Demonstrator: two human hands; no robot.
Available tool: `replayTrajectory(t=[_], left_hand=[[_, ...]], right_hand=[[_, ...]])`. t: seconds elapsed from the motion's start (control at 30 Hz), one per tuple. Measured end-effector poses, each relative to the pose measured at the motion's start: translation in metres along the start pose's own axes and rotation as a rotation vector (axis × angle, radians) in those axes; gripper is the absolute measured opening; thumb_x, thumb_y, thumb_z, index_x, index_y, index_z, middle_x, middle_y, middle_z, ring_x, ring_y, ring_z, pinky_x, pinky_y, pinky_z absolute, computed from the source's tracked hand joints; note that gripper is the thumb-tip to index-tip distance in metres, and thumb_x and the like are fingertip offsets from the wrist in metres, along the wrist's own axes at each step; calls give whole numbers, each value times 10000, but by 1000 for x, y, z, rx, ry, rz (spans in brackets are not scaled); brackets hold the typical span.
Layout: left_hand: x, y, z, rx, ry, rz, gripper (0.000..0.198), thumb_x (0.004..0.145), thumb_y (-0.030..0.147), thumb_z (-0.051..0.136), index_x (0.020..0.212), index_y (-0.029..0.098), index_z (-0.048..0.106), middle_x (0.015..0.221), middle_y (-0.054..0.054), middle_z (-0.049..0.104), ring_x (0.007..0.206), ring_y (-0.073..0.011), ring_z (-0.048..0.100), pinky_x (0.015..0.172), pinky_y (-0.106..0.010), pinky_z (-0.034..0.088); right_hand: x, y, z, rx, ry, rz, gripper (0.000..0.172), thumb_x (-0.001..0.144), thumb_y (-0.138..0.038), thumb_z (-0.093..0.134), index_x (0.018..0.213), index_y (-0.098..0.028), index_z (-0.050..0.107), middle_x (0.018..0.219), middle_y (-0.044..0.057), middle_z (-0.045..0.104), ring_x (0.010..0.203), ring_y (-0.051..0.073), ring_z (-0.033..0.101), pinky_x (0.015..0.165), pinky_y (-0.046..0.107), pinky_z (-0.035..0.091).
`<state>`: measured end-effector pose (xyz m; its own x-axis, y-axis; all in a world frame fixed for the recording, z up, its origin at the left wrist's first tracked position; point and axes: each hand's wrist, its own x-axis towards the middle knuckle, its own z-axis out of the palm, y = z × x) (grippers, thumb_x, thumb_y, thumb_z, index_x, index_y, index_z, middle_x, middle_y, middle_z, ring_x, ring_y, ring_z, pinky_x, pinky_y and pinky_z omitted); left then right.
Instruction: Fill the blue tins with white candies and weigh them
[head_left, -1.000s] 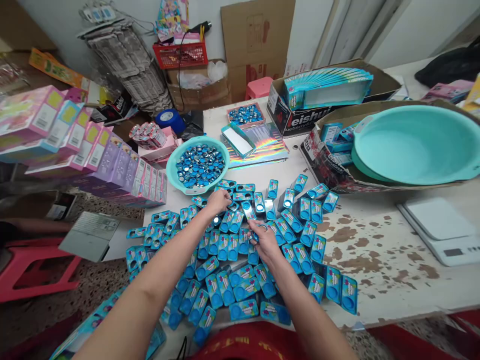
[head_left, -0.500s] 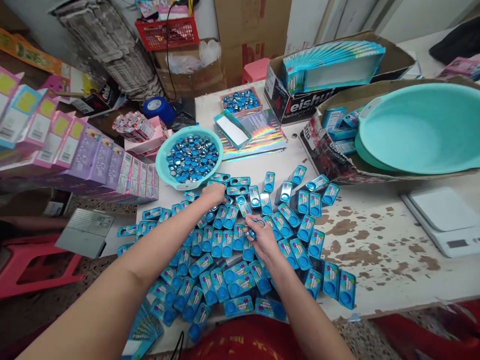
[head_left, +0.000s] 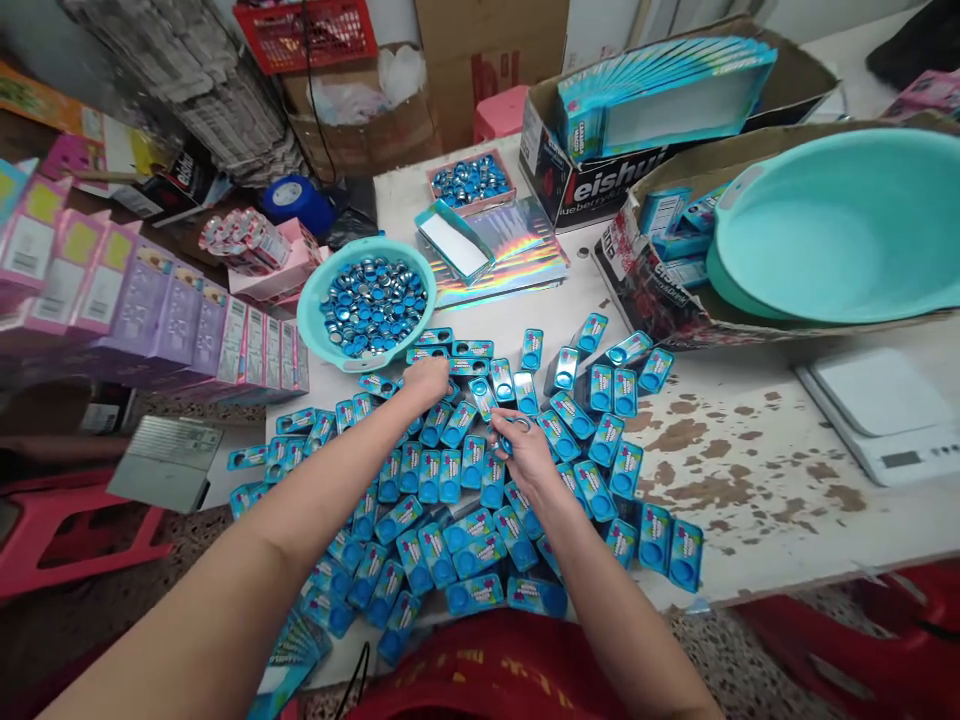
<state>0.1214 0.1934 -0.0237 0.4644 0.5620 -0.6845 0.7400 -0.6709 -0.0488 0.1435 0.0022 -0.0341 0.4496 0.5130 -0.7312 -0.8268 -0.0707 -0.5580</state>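
Dozens of blue printed tins (head_left: pixel 480 553) are crowding in from the bench's (head_left: pixel 757 535) near edge, uncountable; probably light, stiff, slick, so I'd be pinching long sides. My right hand (head_left: pixel 521 447) is cradling round caps (head_left: pixel 504 444), maybe two; left hand (head_left: pixel 427 378) is curling over tins, can't tell if gripping. One turquoise bowl (head_left: pixel 310 312) is hugging the left edge.

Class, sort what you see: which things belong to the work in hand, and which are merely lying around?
Part of the work:
blue tins, under the left hand
small round caps, apparently some in the right hand
smaller turquoise basin, holding caps

Probably just lying around:
white scale
blue tape roll
red crate
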Motion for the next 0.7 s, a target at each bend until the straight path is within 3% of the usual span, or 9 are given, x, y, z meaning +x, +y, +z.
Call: replayTrajectory(t=[0.17, 0.27, 0.3, 0.37, 0.47, 0.6, 0.7], left_hand=[[-26, -2, 0, -8, 117, -2, 321, 767, 282, 644, 1065, 173, 590, 1081, -132, 661, 1073, -279, 596, 790, -311, 468], [-57, 2, 14, -291, 228, 32, 294, 813, 418, 575, 1007, 197, 581, 908, -84, 684, 872, -238, 651, 674, -281, 461], [-68, 6, 21, -477, 205, 80, 299, 826, 459, 539, 973, 201, 578, 824, -58, 677, 746, -206, 649, 610, -265, 449], [-88, 15, 36, -875, 47, 197, 301, 804, 483, 549, 902, 198, 564, 661, -1, 622, 515, -137, 564, 482, -232, 399], [-105, 24, 53, -1257, -177, 222, 270, 680, 370, 691, 775, 173, 532, 514, 43, 530, 403, -80, 450, 402, -190, 336], [-106, 26, 62, -1451, -313, 141, 279, 570, 210, 735, 753, 155, 531, 513, 30, 558, 460, -86, 516, 429, -174, 369], [-105, 30, 65, -1474, -304, 119, 352, 502, 129, 736, 794, 151, 541, 539, 56, 554, 454, -73, 507, 418, -170, 366]], right_hand=[[-2, 11, -3, -191, -51, -43, 436, 523, -415, 768, 841, -179, 586, 507, -63, 474, 517, 138, 505, 403, 215, 246], [-6, 13, -5, -402, -84, -142, 310, 648, -377, 655, 871, -195, 539, 485, -75, 440, 495, 139, 474, 437, 231, 266], [-8, 12, -5, -483, -73, -196, 252, 678, -338, 623, 863, -199, 523, 500, -72, 445, 501, 137, 467, 455, 237, 275], [-13, 12, -4, -681, -24, -332, 156, 709, -248, 582, 830, -202, 495, 573, -45, 491, 558, 145, 484, 505, 250, 301], [-22, 12, -2, -1065, 22, -494, 108, 745, -153, 533, 829, -193, 478, 753, 26, 574, 703, 178, 539, 570, 268, 322], [-29, 14, -2, -1411, 41, -521, 138, 783, -110, 492, 899, -183, 479, 930, 83, 591, 767, 195, 561, 575, 275, 311], [-29, 14, -6, -1485, 88, -501, 148, 800, -115, 474, 935, -174, 462, 966, 98, 578, 756, 192, 561, 571, 274, 313]])
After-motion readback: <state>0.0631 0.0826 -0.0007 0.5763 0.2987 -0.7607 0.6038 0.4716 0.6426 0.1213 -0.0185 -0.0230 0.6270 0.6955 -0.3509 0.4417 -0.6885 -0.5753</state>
